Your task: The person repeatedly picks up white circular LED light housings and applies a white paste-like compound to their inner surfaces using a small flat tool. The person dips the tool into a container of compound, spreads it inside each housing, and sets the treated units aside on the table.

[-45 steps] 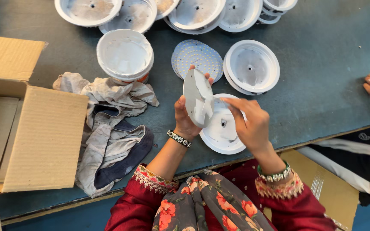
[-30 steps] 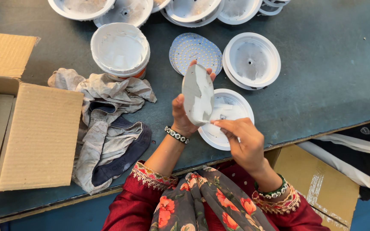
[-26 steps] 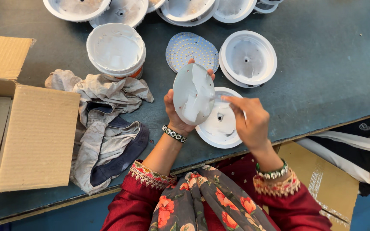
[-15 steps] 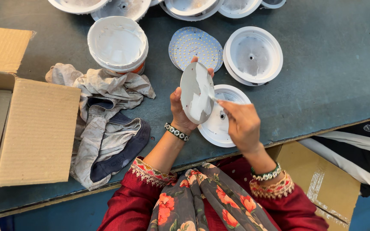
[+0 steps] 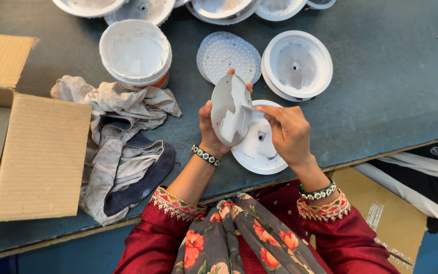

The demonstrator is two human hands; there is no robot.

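Our left hand (image 5: 213,133) grips a white round plate (image 5: 230,109) edge-on; right hand (image 5: 288,133) fingertips pinch its white smear. Housing (image 5: 259,152) beneath lies partly hidden.

Your bench (image 5: 391,101) is dark blue-grey. On it: cardboard box (image 5: 21,152) at left of frame, crumpled rags (image 5: 122,147) beside it, white tub (image 5: 135,53) upper left, perforated white disc (image 5: 226,53) top centre, white round housing (image 5: 297,63) right of it, another housing (image 5: 262,152) near the front edge, more housings (image 5: 219,7) along the top.
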